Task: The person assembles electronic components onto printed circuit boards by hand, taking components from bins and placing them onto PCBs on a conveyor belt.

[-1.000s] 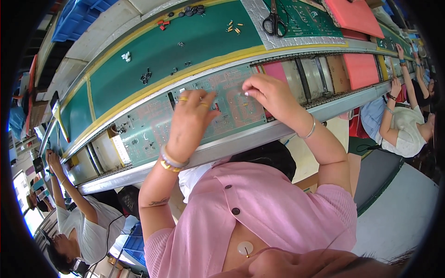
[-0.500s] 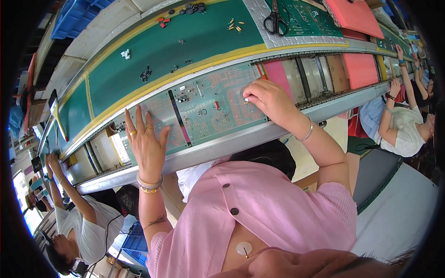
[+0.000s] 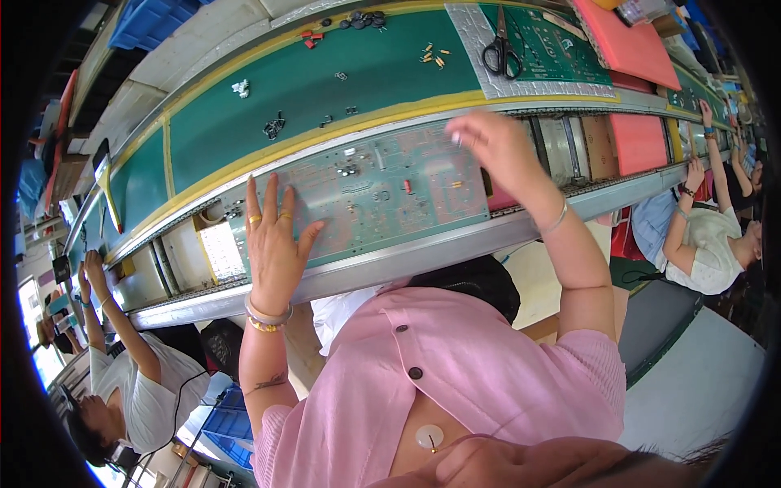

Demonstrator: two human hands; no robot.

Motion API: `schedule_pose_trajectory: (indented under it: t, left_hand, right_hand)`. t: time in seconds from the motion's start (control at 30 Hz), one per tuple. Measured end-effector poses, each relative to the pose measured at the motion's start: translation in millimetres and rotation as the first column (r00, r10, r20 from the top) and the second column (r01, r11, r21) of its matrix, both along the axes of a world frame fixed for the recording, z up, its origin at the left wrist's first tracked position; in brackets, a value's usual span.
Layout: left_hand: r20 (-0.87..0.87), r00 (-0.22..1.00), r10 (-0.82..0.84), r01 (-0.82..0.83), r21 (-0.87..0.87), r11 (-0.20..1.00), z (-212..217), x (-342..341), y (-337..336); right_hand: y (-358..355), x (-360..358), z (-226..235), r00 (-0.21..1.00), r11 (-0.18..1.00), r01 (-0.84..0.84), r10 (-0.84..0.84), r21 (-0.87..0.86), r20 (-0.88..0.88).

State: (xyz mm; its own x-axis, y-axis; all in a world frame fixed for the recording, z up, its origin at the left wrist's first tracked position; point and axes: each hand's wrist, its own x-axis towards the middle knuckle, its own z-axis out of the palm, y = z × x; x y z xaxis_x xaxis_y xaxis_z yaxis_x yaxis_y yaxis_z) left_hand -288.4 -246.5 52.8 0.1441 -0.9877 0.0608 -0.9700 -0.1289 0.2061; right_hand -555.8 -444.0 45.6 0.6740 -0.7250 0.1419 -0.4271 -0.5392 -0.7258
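Observation:
My left hand (image 3: 277, 240) lies flat on the left part of the green circuit boards (image 3: 366, 220), fingers spread, holding nothing. My right hand (image 3: 506, 154) is raised over the boards' far right corner, its fingertips smeared by motion, so whether they hold anything is unclear. On the board are a red component (image 3: 407, 186), several dark cylindrical parts (image 3: 348, 172) near its far edge, and a small orange-yellow component (image 3: 457, 185) toward the right end. The boards rest between the metal rails of a conveyor (image 3: 390, 244).
On the green mat (image 3: 220, 98) beyond lie black parts (image 3: 274, 126), white parts (image 3: 241, 88), red parts (image 3: 311, 38), black discs (image 3: 363, 20) and orange-yellow components (image 3: 435, 57). Scissors (image 3: 502, 49) lie at the far right, near pink foam (image 3: 626, 49). Co-workers sit on both sides.
My right hand has lifted off the board and moved right and away from me. The orange-yellow component now shows where it was. The dark gap between the boards no longer shows.

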Motion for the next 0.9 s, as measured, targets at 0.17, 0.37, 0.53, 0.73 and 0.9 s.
schedule_pose_trajectory:
  t: [0.17,0.37,0.53,0.73,0.9]
  left_hand:
    - [-0.051,0.999,-0.009,-0.001,-0.198,0.98,9.2,41.5,-46.1]
    - [-0.053,0.998,-0.041,0.013,-0.443,0.897,-14.0,102.8,-108.1]
    - [0.012,1.0,0.011,-0.005,-0.438,0.899,-36.5,126.6,-141.3]
    - [-0.062,0.967,0.247,-0.254,-0.161,0.954,-22.8,124.7,-162.7]
    - [-0.11,0.95,0.292,-0.309,-0.187,0.933,-34.7,135.4,-178.1]
  right_hand:
    - [-69.6,33.9,-15.4,0.971,0.913,0.203,-0.235,-0.353,-0.05]
    - [-78.2,51.0,-23.7,0.952,0.853,0.046,-0.195,-0.52,-0.235]
    - [-76.9,56.8,-25.7,0.936,0.818,0.062,-0.247,-0.571,-0.252]
    - [-80.8,53.7,-19.9,0.957,0.868,0.076,-0.201,-0.49,-0.208]
    - [-35.4,68.9,10.5,0.994,0.98,0.105,-0.103,-0.17,0.021]
